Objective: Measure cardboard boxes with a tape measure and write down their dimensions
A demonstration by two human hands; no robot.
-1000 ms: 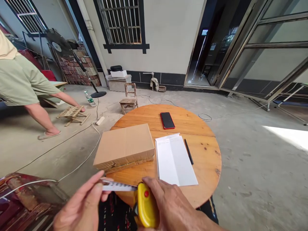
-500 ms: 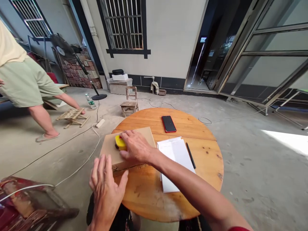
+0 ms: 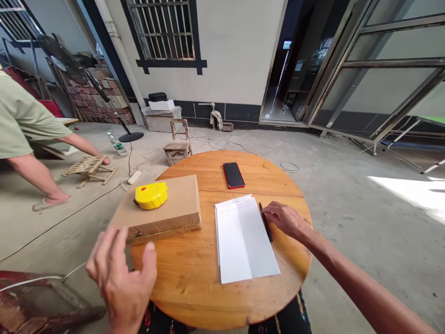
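Note:
My left hand hovers open in front of the cardboard box, its fingers spread and nothing in them. On top of that closed box lies a yellow tape measure, untouched by either hand. My right hand is at the upper part of a black pen, with its fingertips closed on it. The pen still lies along the right side of some folded white paper sheets. Faint writing shows near the top of the paper.
The round wooden table carries a red-edged phone at the back. Beyond stand a small wooden chair, a water bottle and a floor fan. At left, another person's hand touches a folding stool.
My right hand has let go of the tape measure on the box and moved right to the pen. My left hand stays open near the box. The view has shifted slightly.

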